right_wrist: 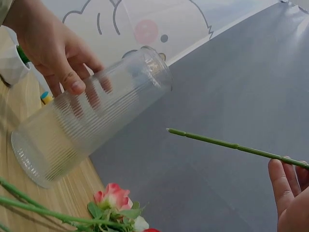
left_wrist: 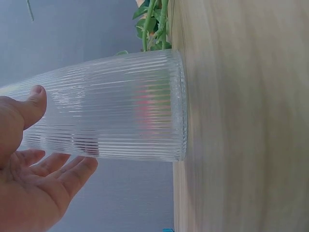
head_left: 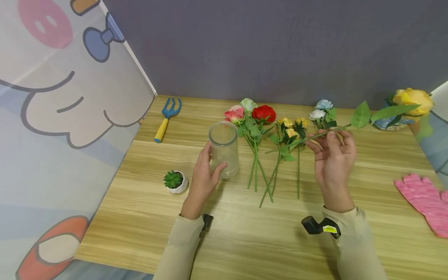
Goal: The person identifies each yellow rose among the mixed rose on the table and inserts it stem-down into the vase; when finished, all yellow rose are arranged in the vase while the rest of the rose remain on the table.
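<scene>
My left hand [head_left: 204,177] holds a clear ribbed glass vase [head_left: 229,157], thumb on one side and fingers around the other. The vase stands upright at the tabletop, and in the left wrist view its base [left_wrist: 178,106] is right at the wood. My right hand [head_left: 334,165] pinches the green stem [right_wrist: 217,142] of an artificial yellow rose [head_left: 414,102], raised over the table. Its bloom points to the far right, and the bare stem end points left toward the vase. Between the hands lie a red rose [head_left: 264,113], a pink rose [head_left: 234,114] and smaller yellow roses [head_left: 291,133].
A potted succulent [head_left: 176,181] stands left of the vase, with a blue and yellow hand fork [head_left: 168,118] behind it. White and light blue flowers [head_left: 320,110] lie at the back. Pink gloves [head_left: 425,202] lie at the right. A grey wall [head_left: 280,50] borders the table's back edge.
</scene>
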`<state>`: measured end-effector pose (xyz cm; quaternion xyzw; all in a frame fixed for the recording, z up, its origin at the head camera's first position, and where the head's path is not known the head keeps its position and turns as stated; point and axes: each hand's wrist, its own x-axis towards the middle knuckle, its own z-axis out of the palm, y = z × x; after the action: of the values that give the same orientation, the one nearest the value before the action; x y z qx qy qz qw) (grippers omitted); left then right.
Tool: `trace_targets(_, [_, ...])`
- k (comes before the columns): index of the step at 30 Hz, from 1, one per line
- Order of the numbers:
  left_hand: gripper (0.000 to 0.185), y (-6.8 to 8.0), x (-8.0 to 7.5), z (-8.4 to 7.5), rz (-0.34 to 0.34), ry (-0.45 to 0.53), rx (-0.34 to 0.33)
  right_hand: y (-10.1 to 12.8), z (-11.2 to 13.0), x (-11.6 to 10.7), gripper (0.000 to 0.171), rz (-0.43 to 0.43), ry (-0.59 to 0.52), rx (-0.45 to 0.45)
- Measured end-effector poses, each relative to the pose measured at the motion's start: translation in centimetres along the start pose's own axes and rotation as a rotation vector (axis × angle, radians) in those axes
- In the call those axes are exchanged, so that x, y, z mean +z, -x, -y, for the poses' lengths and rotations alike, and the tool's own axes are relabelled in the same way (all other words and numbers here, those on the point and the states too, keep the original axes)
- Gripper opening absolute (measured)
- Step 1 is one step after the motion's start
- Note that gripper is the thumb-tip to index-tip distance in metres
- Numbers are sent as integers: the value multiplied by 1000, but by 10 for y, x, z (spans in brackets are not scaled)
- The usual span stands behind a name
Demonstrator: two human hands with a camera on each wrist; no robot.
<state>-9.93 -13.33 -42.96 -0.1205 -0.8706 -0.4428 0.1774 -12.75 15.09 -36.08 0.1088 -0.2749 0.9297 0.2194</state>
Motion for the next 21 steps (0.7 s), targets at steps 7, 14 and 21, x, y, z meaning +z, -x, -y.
trace_targets(7, [78,0,0,-1,0,-7,-5,-3,-4,9,6,18,6,0])
trace_targets(14, [78,0,0,0,2,-10,-13,-7,-6,20,6,32,26,2])
trace_targets(21, [78,0,0,1,0,0,-6,-9,-12,35,3,13,3,4])
